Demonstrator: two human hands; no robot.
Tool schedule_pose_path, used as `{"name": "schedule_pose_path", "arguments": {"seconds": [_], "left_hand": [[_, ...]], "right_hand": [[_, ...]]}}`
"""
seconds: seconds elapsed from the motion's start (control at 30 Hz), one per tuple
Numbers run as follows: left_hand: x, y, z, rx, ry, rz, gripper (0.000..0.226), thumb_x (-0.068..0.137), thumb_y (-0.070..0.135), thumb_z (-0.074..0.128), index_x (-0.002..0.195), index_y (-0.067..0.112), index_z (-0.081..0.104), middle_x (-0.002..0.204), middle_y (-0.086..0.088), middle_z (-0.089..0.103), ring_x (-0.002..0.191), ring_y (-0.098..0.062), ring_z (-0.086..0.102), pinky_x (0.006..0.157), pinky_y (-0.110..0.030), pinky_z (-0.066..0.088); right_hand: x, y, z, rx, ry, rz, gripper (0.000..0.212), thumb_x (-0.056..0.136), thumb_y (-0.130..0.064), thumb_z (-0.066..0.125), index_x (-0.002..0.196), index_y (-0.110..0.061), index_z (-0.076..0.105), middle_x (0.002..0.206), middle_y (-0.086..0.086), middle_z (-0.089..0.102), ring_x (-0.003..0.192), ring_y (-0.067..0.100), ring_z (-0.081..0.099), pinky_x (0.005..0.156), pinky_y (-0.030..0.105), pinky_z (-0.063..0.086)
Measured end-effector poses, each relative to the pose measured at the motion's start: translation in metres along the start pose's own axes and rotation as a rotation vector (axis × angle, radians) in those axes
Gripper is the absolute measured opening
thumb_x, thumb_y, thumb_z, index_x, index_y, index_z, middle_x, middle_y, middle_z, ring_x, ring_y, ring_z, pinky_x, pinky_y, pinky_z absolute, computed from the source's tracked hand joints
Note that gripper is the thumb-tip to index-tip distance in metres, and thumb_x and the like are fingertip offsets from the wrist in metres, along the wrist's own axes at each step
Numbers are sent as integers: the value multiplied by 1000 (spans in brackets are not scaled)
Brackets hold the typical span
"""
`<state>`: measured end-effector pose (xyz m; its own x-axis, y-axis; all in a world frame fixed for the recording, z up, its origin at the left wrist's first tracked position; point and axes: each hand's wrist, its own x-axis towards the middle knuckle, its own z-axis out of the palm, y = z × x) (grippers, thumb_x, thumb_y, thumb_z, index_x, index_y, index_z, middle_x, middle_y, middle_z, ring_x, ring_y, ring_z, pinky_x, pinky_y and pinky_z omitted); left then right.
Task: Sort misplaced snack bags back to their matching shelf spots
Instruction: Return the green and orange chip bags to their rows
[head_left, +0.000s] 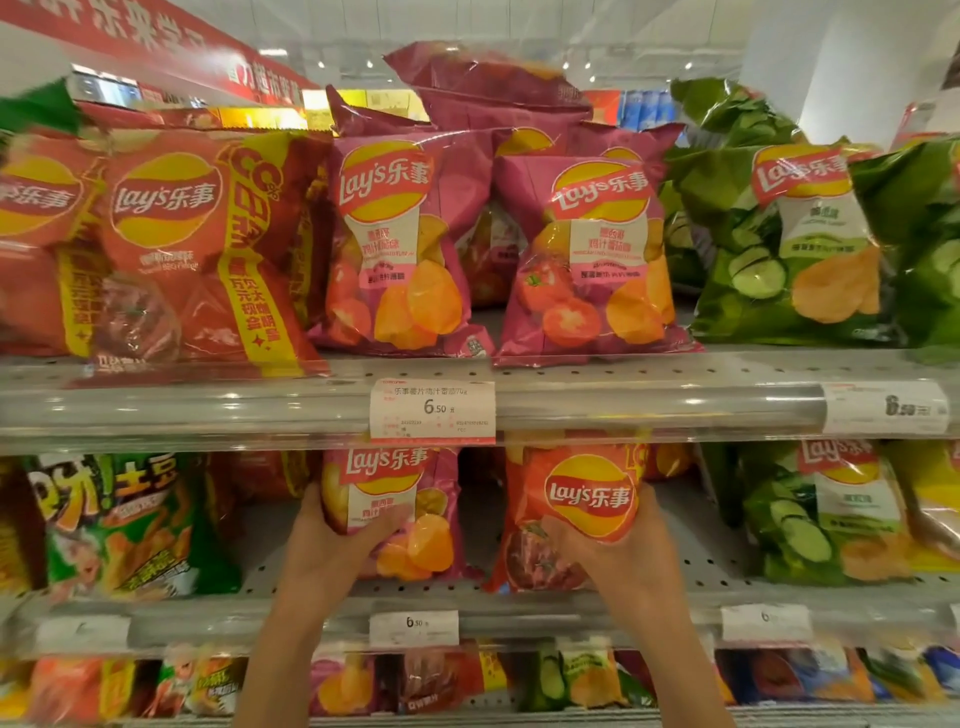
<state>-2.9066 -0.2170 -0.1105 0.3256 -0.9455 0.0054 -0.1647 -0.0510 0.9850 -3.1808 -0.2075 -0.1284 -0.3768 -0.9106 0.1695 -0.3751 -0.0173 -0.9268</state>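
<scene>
On the middle shelf my left hand (332, 551) grips a pink tomato-flavour chip bag (410, 514) by its left side, thumb across the front. My right hand (613, 551) grips a red-orange barbecue-flavour chip bag (571, 499) from below and from the right. Both bags stand upright on the shelf, side by side. On the upper shelf stand red barbecue bags (171, 249) at left, pink tomato bags (592, 254) in the middle and green cucumber bags (789, 244) at right.
The upper shelf's rail (649, 405) carries a 6.50 price tag (432, 410) just above my hands. Green snack bags (124, 525) stand left on the middle shelf, a green cucumber bag (826, 514) right. More bags (363, 680) fill the shelf below.
</scene>
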Motion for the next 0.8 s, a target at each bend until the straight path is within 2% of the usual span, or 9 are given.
{"name": "schedule_pose_path", "arguments": {"seconds": [0.1,0.2,0.33,0.43,0.53,0.6,0.7,0.8], "left_hand": [[-12,6,8,14,21,39,99,43,54,85,130,25,48,108,6,68,98,-19,67,85,-53,58],[-19,12,26,9,22,55,104,38,59,86,130,27,48,112,4,68,100,-21,68,85,-53,58],[-31,19,68,21,4,96,99,34,63,85,120,28,50,102,10,68,95,-16,68,83,-43,58],[-42,21,106,9,-61,89,105,37,66,90,123,26,47,109,3,68,96,-23,69,80,-52,59],[-56,23,141,43,-67,124,107,37,70,87,125,27,43,116,2,64,104,-24,64,92,-50,54],[-64,26,162,44,-73,150,108,40,67,86,129,26,42,119,2,64,106,-24,64,95,-47,53],[-69,27,187,76,-102,154,105,50,57,91,135,20,41,125,-4,62,113,-29,60,100,-49,49],[-72,25,201,104,-127,156,100,54,52,92,132,15,42,120,-3,61,112,-29,60,97,-41,49]], "right_hand": [[-2,-6,-19,10,51,-16,85,54,-57,91,120,-37,40,98,-21,56,85,-2,55,65,17,42],[-5,-4,-45,38,79,3,82,57,-47,94,120,-32,43,100,-17,60,87,2,59,70,23,47],[-14,7,-84,74,146,30,81,57,-45,95,119,-32,45,98,-18,62,85,1,61,63,18,45],[-24,16,-113,119,212,53,91,45,-59,88,122,-34,46,102,-16,66,88,4,65,67,23,49],[-29,27,-138,78,258,75,102,38,-67,83,128,-31,51,107,-8,69,93,13,67,78,38,58],[-31,33,-155,80,279,95,111,38,-64,86,137,-29,50,109,-4,70,98,20,68,87,48,59],[-34,41,-174,99,300,134,108,33,-60,87,130,-28,52,105,-6,71,98,21,69,87,47,59],[-38,48,-186,114,277,144,111,29,-64,89,128,-29,52,106,-5,72,96,18,69,86,45,59]]}}
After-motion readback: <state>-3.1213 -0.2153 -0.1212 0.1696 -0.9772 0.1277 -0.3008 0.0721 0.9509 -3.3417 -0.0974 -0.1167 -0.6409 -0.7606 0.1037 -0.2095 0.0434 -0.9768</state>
